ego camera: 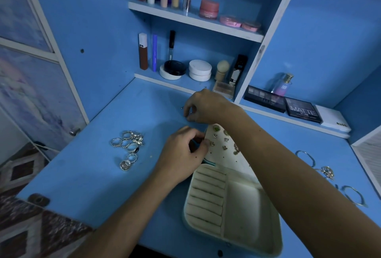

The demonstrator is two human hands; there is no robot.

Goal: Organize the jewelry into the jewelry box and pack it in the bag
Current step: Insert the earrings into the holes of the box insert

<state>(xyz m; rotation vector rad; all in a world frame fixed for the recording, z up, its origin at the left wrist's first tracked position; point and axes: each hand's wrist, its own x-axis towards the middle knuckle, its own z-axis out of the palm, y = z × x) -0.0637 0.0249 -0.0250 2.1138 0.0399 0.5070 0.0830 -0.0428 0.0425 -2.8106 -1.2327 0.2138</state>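
Pinching a tiny earring (186, 116) off the desk (92, 175) with the right hand (203, 106) while the left hand (185, 148) grips the jewelry box (237, 212) lid's edge — one slip and it rolls away unseen.

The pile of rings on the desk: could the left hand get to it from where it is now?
Probably yes. The rings lie in the open on the blue desk, just to the left of the left hand, with nothing between them. But that hand is busy at the lid of the jewelry box, so it would have to let go first.

Blue desk (115, 187): rings (128, 147), jewelry box (231, 202), bangles (353, 194).
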